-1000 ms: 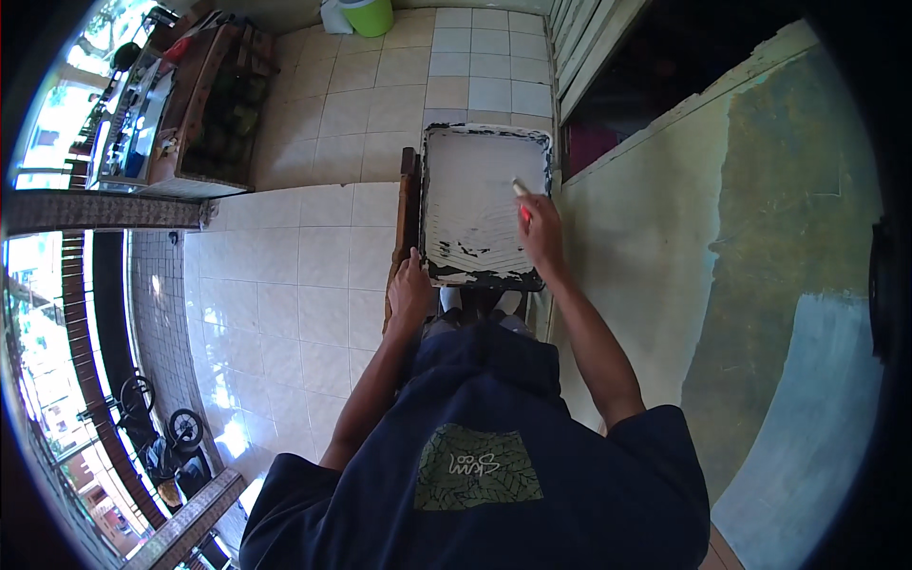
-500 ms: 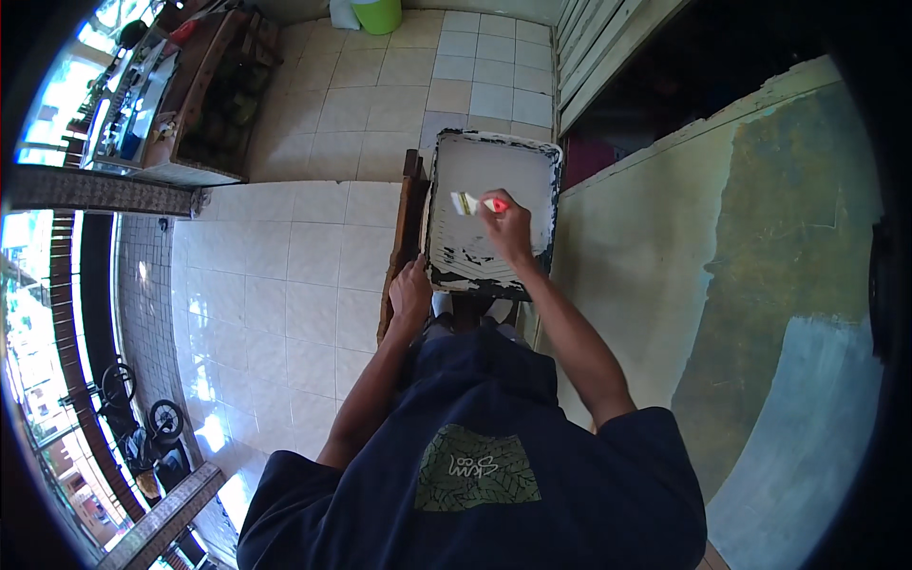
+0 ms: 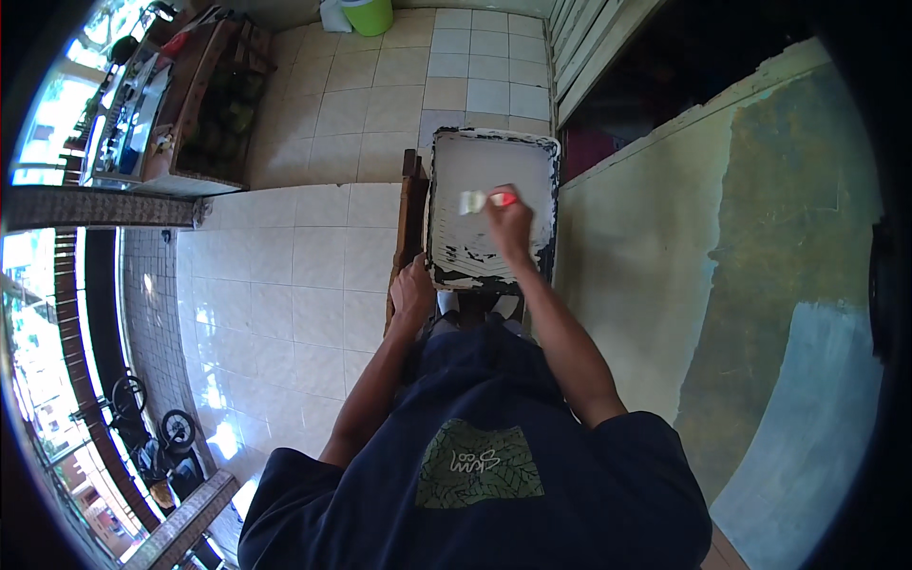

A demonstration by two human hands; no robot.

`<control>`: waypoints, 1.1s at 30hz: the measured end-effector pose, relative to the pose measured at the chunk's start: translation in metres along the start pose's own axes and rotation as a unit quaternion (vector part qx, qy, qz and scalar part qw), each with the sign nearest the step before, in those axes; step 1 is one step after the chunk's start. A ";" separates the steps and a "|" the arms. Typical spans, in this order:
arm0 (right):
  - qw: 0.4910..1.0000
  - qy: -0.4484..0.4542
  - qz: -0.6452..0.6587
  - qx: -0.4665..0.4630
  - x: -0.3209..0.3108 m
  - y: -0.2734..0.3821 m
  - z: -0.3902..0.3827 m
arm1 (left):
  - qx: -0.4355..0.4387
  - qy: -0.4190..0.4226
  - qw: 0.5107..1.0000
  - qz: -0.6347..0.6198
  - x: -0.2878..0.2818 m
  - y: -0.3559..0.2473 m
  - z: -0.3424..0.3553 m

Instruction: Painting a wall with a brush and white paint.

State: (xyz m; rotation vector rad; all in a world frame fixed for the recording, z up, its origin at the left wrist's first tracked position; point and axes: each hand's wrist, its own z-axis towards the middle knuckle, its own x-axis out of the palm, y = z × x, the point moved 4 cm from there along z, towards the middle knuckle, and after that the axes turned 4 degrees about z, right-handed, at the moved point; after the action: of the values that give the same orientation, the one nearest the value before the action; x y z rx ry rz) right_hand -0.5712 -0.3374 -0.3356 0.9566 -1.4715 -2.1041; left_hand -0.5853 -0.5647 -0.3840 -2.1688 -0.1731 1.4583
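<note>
My right hand (image 3: 510, 228) is closed around a paintbrush (image 3: 472, 202) with a red-ended handle and pale bristles. The brush is over the middle of a paint tray (image 3: 494, 161), its bristles pointing left; whether they touch the tray is unclear. Light grey paint coats the tray, with dark, bare-looking patches along its rim and ribbed near end. My left hand (image 3: 412, 288) is closed over a brown wooden rail (image 3: 410, 209) beside the tray, its fingertips close to the tray's near left corner.
A half-painted wall (image 3: 636, 275) runs along my right, with a light blue-grey patch (image 3: 817, 408). Pale floor tiles (image 3: 313, 256) lie to the left. Ahead stands a green bucket (image 3: 368, 16), and at the far left a wooden cabinet (image 3: 204, 104). A parked motorcycle (image 3: 152, 437) is outside.
My right hand has turned slightly, bringing the brush from a slanted to a more level position over the tray. My left hand stays on the rail.
</note>
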 end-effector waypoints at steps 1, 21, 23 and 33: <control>1.000 -0.002 0.002 0.002 0.010 0.002 -0.009 | -0.004 0.011 1.000 0.008 0.002 0.001 0.000; 0.985 -0.068 0.009 0.157 0.051 -0.030 -0.007 | 0.037 0.001 0.998 0.047 0.005 -0.006 0.002; 0.990 -0.043 -0.021 0.130 0.046 -0.026 -0.019 | 0.028 0.016 0.999 0.040 0.005 -0.002 0.006; 1.000 -0.017 -0.017 0.003 -0.010 -0.008 -0.008 | 0.042 -0.002 0.998 0.049 0.010 -0.001 0.006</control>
State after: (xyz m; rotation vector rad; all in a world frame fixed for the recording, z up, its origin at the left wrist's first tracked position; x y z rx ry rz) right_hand -0.5578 -0.3330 -0.3412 0.9586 -1.4901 -2.1518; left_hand -0.5869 -0.5584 -0.3936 -2.1316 -0.0072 1.4964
